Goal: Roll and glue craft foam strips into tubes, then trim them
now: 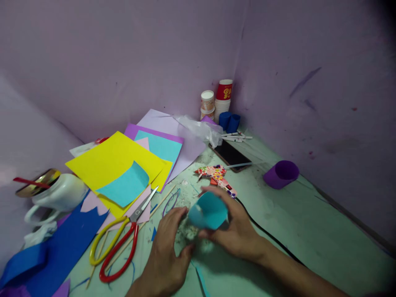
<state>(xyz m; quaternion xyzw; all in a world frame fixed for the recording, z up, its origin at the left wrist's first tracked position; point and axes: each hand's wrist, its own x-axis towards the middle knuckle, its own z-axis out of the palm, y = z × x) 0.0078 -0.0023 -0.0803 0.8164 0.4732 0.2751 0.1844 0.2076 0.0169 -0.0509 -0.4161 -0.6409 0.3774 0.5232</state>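
The curled blue paper is at the near middle of the table, grasped by the right hand and pinched at its left edge by the left hand. It looks light, thin and easily creased, so a gentle hold at the edges suits it best.

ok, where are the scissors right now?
Head view, lower left of centre: the scissors lie just left of the left hand, with the blades pointing up toward the yellow paper.
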